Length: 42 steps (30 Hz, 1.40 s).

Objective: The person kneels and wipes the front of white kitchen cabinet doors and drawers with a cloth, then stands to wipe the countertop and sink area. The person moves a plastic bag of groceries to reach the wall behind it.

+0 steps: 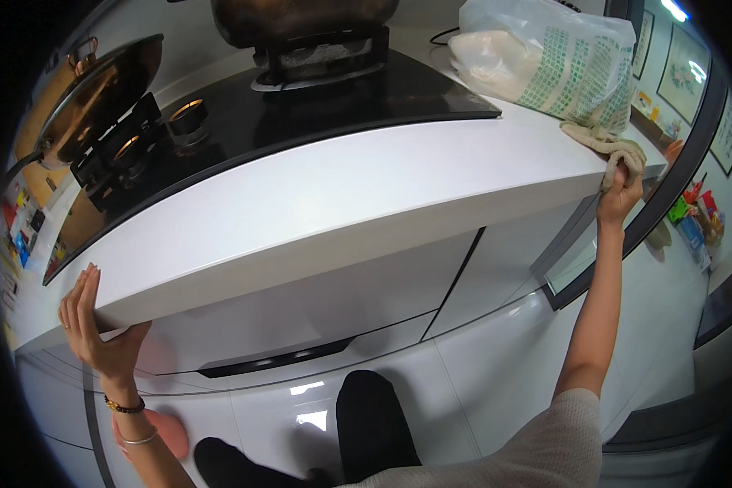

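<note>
My right hand [619,198] grips a beige cloth [625,152] at the right end of the white countertop [341,183], over its front edge. Part of the cloth lies on the counter beside a white plastic bag [543,67] with green print. At the left, my left hand [100,329] rests on the counter's front edge, fingers on top and thumb beneath, holding no loose object. Between the hands and farther back lies a black glass gas cooktop [317,110] with knobs near its left part.
A metal wok [104,97] stands tilted at the left burner; a dark pot [305,18] sits on the rear burner. Below the counter are white cabinets [341,311]. A pink bin [168,433] stands on the floor by my left forearm. A dark door frame [653,207] borders the right side.
</note>
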Available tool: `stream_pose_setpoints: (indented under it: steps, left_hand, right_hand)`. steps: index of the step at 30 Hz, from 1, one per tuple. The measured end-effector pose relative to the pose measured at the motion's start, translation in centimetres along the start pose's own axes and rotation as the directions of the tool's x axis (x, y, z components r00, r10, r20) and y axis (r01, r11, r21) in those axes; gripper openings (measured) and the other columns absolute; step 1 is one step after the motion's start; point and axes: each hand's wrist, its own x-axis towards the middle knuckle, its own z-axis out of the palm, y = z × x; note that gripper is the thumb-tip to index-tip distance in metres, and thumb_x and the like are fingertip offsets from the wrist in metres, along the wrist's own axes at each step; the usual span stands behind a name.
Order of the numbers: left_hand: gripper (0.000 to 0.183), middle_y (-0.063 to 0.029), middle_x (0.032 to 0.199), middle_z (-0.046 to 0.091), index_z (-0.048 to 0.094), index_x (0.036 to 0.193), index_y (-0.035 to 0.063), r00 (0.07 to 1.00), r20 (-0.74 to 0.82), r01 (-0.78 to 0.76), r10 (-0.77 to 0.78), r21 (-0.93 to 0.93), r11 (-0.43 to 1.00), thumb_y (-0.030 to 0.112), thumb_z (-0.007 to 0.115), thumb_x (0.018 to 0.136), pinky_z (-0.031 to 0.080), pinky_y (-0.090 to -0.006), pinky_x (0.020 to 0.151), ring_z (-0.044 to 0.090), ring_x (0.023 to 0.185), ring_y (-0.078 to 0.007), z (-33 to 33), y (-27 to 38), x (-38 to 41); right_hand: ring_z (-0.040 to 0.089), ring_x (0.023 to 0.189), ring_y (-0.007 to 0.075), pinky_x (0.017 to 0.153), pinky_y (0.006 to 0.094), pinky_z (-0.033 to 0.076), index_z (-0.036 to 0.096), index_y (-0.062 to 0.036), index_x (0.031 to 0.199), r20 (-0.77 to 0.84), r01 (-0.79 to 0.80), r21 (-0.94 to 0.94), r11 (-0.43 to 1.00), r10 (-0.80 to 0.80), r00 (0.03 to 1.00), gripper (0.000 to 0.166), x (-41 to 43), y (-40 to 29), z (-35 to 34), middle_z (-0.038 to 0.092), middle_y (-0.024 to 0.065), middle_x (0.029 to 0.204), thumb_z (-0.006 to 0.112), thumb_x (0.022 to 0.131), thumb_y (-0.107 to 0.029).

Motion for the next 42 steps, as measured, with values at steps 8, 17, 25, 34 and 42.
stream_pose_setpoints:
  steps: [8,17,25,34,42]
  left_hand:
    - [0.067,-0.0086,0.109,0.066,0.062,0.113,0.0089,0.998,-0.067,-0.016,0.015,-0.009,1.000,0.034,0.082,0.054,0.041,-0.0355,0.093,0.061,0.102,-0.0240,1.1,-0.8,-0.5]
    - [0.067,-0.0030,0.104,0.066,0.065,0.109,0.0119,0.985,-0.167,0.034,-0.052,-0.112,0.993,0.040,0.084,0.052,0.041,-0.0314,0.081,0.060,0.094,-0.0196,1.1,0.2,0.1]
    - [0.073,0.0029,0.105,0.065,0.064,0.108,0.0179,0.970,-0.198,0.103,-0.139,-0.183,0.978,0.025,0.085,0.038,0.039,-0.0296,0.078,0.058,0.093,-0.0161,1.4,0.4,-0.5]
    - [0.077,0.0015,0.113,0.064,0.062,0.117,0.0212,0.983,-0.087,0.144,-0.164,-0.198,0.970,0.015,0.085,0.045,0.041,-0.0329,0.095,0.056,0.105,-0.0181,1.5,0.4,-1.0]
    - [0.076,0.0002,0.120,0.060,0.057,0.124,0.0204,0.988,-0.061,0.139,-0.141,-0.028,0.990,0.010,0.082,0.053,0.042,-0.0403,0.101,0.052,0.113,-0.0213,1.8,0.1,-1.4]
  right_hand:
    - [0.059,0.094,0.0233,0.086,0.0336,0.045,0.059,0.0009,0.105,-0.145,-0.038,-0.066,0.997,0.029,0.989,0.024,0.4,-8.8,3.2,0.062,0.0138,0.100,0.051,0.087,-0.012]
    - [0.053,0.079,0.0311,0.075,0.0422,0.039,0.060,-0.0041,0.090,-0.061,0.179,0.042,0.983,-0.177,0.982,0.045,1.2,-34.8,10.0,0.057,0.0120,0.086,0.052,0.085,-0.048]
    - [0.053,0.073,0.0251,0.075,0.0345,0.036,0.062,-0.0057,0.087,-0.046,0.217,0.033,0.976,-0.215,0.975,0.029,1.6,-44.2,11.4,0.061,0.0070,0.084,0.059,0.079,-0.034]
    - [0.052,0.081,0.0218,0.077,0.0390,0.042,0.058,-0.0142,0.104,-0.022,0.387,0.033,0.922,-0.386,0.922,0.038,1.2,-39.7,10.1,0.056,0.0027,0.094,0.064,0.072,-0.034]
    - [0.048,0.093,0.0230,0.083,0.0415,0.036,0.052,-0.0214,0.112,-0.027,0.320,0.015,0.947,-0.319,0.947,0.040,-0.6,-23.6,7.0,0.049,0.0016,0.104,0.064,0.076,-0.034]
